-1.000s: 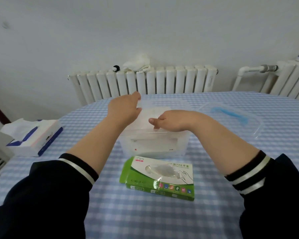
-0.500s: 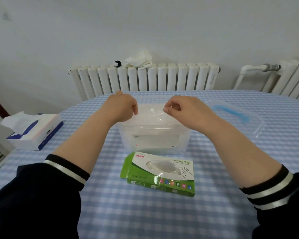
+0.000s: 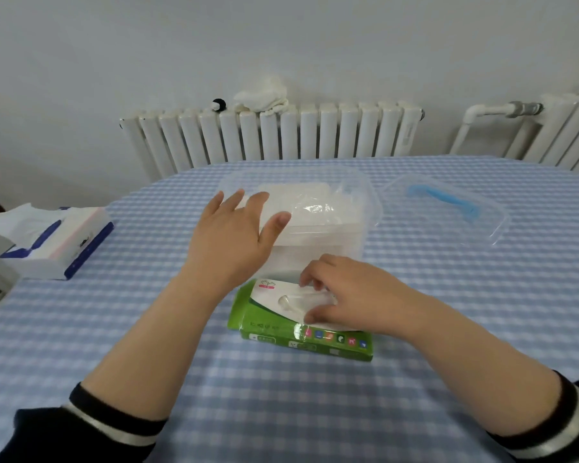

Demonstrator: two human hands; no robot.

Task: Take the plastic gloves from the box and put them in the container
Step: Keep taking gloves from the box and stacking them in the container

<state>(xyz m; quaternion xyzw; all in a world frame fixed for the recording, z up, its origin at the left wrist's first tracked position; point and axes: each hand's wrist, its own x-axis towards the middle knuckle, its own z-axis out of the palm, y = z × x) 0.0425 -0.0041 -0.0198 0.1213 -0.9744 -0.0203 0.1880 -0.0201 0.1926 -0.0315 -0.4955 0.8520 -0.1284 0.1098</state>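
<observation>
1. The left hand (image 3: 229, 233) reaches from the lower left to the centre of the frame, fingers straight and spread, holding nothing, over the near left corner of the container (image 3: 365, 208).
2. The right hand (image 3: 345, 294) lies across the top of the box (image 3: 268, 324), its fingers curled and pinching a clear plastic glove (image 3: 290, 300) at the box's opening.
3. The box lies flat, just in front of the container and near the frame's centre; bare table (image 3: 281, 406) stretches below it to the lower edge.
4. The container is clear, rectangular and open-topped, with crinkled glossy plastic gloves (image 3: 315, 208) inside.
5. A clear lid (image 3: 448, 208) with a blue handle lies right of it; a tissue pack (image 3: 51, 242) sits far left on the blue-and-white checked cloth.
</observation>
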